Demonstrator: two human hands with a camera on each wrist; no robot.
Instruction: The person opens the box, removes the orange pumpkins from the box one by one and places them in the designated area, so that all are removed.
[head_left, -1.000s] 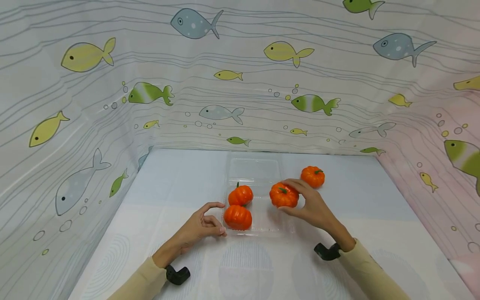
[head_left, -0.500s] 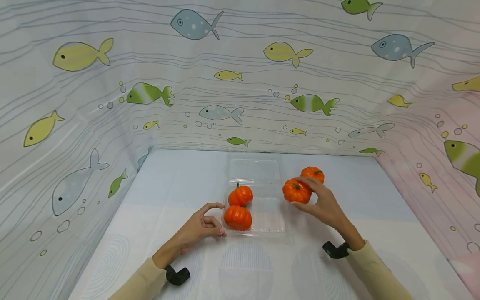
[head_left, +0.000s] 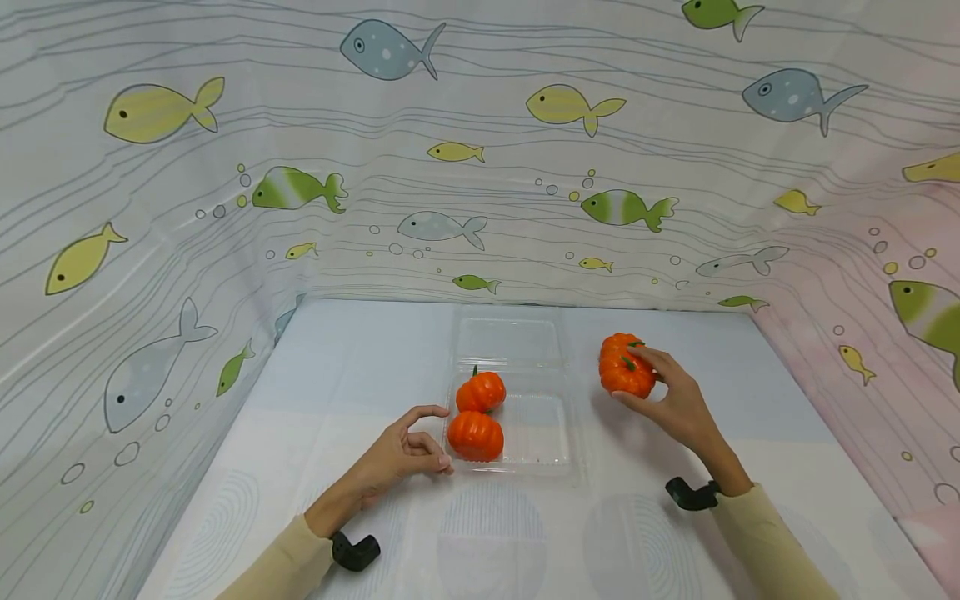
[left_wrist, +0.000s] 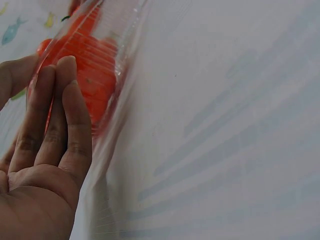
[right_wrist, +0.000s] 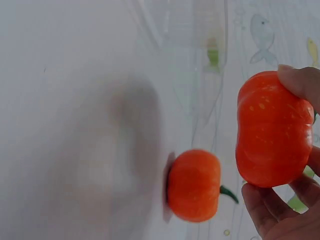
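My right hand (head_left: pixel 678 408) holds a small orange pumpkin (head_left: pixel 626 379) with a green stem, thumb and fingers around its sides. In the right wrist view this pumpkin (right_wrist: pixel 274 130) is up off the table, while another pumpkin (right_wrist: pixel 194 185) rests on the surface beyond it. Two more pumpkins, a rear one (head_left: pixel 481 392) and a front one (head_left: pixel 476 436), sit in the left side of a clear plastic container (head_left: pixel 536 429). My left hand (head_left: pixel 393 458) is at the container's left wall; the left wrist view shows its fairly straight fingers (left_wrist: pixel 65 100) against the clear plastic.
The container's clear lid (head_left: pixel 510 342) lies folded back behind its base. A white patterned cloth (head_left: pixel 491 533) covers the table. Fish-printed curtain (head_left: pixel 517 217) encloses the back and both sides.
My right hand has carried its pumpkin from over the container's right side rightward, until it overlaps the pumpkin on the table in the head view. My left hand has stayed put.
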